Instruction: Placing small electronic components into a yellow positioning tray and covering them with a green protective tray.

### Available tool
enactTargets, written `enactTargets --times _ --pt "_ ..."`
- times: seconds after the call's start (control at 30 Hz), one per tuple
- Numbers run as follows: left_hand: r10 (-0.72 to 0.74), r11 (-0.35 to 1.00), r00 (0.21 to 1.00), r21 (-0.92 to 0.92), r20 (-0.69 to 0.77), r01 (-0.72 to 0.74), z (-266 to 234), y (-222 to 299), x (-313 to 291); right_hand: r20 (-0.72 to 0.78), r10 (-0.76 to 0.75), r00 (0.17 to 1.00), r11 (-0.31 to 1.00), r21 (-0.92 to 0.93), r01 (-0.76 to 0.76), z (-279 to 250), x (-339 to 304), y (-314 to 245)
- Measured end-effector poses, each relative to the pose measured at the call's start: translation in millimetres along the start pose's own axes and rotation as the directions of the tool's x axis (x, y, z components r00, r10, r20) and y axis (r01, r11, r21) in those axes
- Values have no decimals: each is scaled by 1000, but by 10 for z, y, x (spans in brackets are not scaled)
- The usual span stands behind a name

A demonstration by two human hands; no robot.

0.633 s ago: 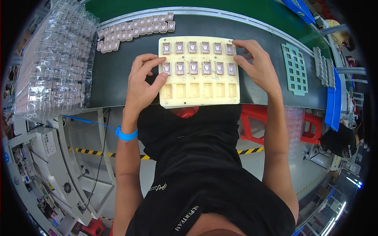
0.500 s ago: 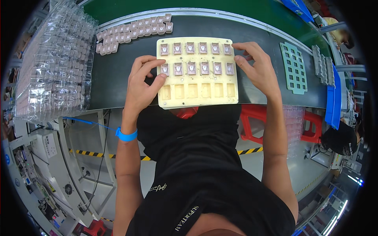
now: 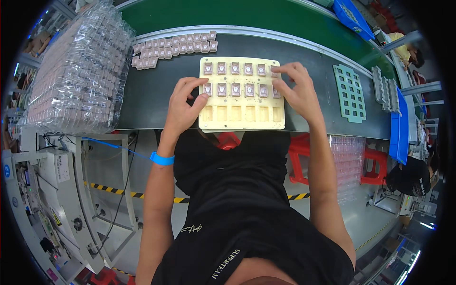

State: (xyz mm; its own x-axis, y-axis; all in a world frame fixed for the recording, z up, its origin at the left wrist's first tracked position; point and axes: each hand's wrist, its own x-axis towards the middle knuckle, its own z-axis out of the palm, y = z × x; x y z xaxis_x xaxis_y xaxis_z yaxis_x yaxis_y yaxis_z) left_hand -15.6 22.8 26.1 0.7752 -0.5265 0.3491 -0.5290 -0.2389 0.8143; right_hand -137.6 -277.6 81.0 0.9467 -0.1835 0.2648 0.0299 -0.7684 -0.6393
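Observation:
A cream, board-like tray [image 3: 241, 100] lies at the table's near edge between my hands. Its two far rows of pockets hold small pinkish box-shaped parts [image 3: 248, 69], each with a pale spot; the near row of pockets is bare. My left hand [image 3: 182, 108] is at the tray's left edge, thumb and forefinger apart beside the leftmost part of the middle row. On the right side, my right hand [image 3: 300, 92] has its forefinger over the far row's end part and its thumb by the middle row's end part, partly hiding both. A blue band [image 3: 162, 159] circles my left wrist.
More pinkish parts [image 3: 175, 47] stand in rows at the back left. A tall stack of clear plastic trays [image 3: 71, 80] fills the left end. Rightward lie a green slotted tray [image 3: 349, 92], pale strips [image 3: 385, 90] and a blue bin [image 3: 400, 130]. Red stools [image 3: 299, 159] stand below.
My right hand has shifted inward, its finger and thumb now over the tray's right-end parts. My left hand stays by the left edge. The whole view has shifted slightly.

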Motion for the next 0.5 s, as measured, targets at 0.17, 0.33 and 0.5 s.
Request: enactTargets --times 0.17,0.33,0.5 --pt "-2 1000 1000 -22 -6 2 8 -8 -16 47 -39 998 956 -287 51 115 303 -20" --pt "-2 999 1000 -38 -21 2 -4 -5 -23 62 -2 998 958 -286 20 91 325 4" --pt "-28 998 1000 -48 1 28 -16 -10 -18 96 -66 993 919 -383 98 92 405 -148"
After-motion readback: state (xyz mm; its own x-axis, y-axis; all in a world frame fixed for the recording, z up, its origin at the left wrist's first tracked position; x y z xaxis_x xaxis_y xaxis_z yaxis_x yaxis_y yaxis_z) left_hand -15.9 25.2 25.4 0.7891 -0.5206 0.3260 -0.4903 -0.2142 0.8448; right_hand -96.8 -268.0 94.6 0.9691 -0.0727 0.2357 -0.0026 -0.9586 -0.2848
